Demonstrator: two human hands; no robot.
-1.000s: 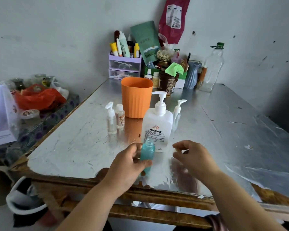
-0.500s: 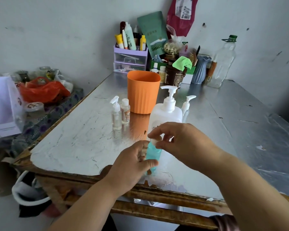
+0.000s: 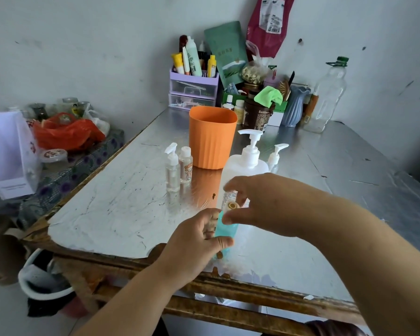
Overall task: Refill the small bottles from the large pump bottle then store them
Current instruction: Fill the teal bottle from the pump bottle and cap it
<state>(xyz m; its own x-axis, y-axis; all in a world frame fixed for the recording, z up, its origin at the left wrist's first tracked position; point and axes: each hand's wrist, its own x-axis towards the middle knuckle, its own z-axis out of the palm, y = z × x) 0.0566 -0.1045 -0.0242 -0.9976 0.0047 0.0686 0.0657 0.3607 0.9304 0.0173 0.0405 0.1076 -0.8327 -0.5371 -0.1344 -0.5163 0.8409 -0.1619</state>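
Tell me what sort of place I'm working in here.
Likely a home toiletries corner: a purple drawer organiser holding cosmetic tubes, a hairbrush beside a blue vase, and a worn silver-surfaced table.

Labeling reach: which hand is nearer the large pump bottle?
Right. The right hand is just in front of the large pump bottle; the left hand is nearer the table edge, gripping the teal bottle.
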